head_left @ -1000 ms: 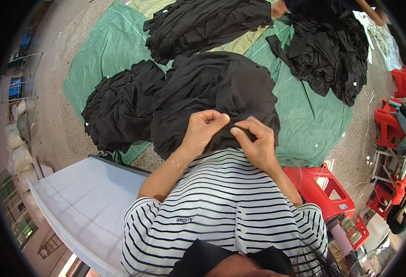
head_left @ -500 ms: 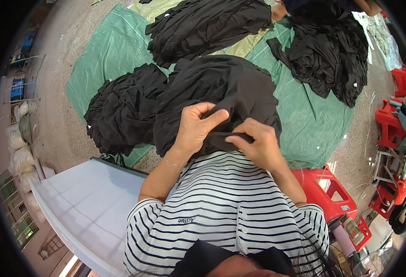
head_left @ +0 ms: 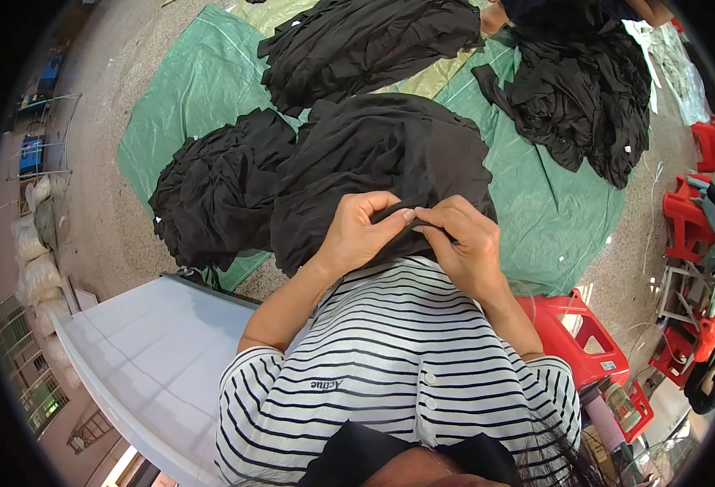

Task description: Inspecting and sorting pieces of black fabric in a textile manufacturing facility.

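Black cloth (head_left: pixel 373 154) is heaped in front of me, close against my striped shirt. My left hand (head_left: pixel 360 233) pinches a fold of it between thumb and fingers. Just to the right, my right hand (head_left: pixel 463 239) is closed on the same fold, its thumb and fingertips pressed together. The two hands' fingertips nearly meet. What lies inside the fold is hidden by the fingers. A second heap of black cloth (head_left: pixel 219 191) sits at the left, against the one I work on.
Green sheeting (head_left: pixel 564 219) lies under the heaps. Further black piles lie at the far middle (head_left: pixel 365 49) and far right (head_left: pixel 581 89), where another person's arm (head_left: pixel 650 11) shows. A white panel (head_left: pixel 162 357) stands left of me, a red stool (head_left: pixel 576 333) right.
My hands have come together, the right one moving up and the left slightly right. The cloth edge between them is now pinched in both hands' fingertips.
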`<state>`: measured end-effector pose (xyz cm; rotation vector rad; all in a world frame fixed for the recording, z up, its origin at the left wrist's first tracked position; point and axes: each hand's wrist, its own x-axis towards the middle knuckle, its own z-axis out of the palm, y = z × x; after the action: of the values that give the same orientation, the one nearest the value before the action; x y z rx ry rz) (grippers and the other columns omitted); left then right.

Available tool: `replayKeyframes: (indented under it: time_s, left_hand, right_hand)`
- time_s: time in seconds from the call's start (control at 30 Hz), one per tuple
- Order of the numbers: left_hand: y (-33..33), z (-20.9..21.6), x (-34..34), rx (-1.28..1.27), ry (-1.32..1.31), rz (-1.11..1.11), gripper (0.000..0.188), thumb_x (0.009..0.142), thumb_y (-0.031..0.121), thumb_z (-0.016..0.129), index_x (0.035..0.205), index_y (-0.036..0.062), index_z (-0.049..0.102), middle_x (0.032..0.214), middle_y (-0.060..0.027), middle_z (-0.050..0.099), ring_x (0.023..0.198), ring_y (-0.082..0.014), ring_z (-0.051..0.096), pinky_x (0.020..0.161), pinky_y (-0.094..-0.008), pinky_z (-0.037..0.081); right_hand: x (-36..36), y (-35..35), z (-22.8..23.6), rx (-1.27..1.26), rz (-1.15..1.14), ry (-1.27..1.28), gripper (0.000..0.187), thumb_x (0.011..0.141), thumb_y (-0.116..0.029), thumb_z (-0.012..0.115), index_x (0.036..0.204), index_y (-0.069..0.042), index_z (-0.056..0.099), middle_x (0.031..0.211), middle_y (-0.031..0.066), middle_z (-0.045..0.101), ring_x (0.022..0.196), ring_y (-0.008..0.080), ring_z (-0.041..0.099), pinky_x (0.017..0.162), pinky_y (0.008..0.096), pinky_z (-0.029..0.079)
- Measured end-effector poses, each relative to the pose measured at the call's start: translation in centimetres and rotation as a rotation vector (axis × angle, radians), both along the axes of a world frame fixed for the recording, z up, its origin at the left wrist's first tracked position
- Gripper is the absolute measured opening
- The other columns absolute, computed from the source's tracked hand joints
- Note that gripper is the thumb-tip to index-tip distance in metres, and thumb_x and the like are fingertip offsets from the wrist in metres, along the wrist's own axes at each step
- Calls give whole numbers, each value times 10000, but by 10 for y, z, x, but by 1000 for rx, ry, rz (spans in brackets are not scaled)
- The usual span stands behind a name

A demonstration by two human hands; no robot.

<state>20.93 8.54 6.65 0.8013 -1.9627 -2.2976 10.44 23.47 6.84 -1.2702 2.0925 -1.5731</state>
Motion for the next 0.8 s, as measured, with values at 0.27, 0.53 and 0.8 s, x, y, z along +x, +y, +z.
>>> replayKeyframes:
  time_s: [0.27,0.53,0.8]
  left_hand:
    - [5,-15,8,-346,273,-64,133,822,47,712,862,-64,651,730,-54,600,640,-102,522,578,-239,413]
    - [7,-14,12,-472,204,-108,94,809,-9,670,884,-61,646,753,-72,607,651,-114,538,587,-253,429]
    - [18,-14,8,-395,269,51,37,812,-14,616,827,-46,603,705,-21,551,608,-87,456,544,-247,385]
  right_hand:
    - [-5,6,-6,25,44,-42,184,695,69,708,872,26,680,741,109,624,656,249,622,582,322,501]
    - [-2,7,-13,50,31,-181,157,718,69,717,867,31,684,761,104,635,686,201,612,623,282,485]
    - [5,2,-40,-59,36,-1172,102,908,-113,664,879,-15,662,763,-75,558,697,11,456,610,181,360]
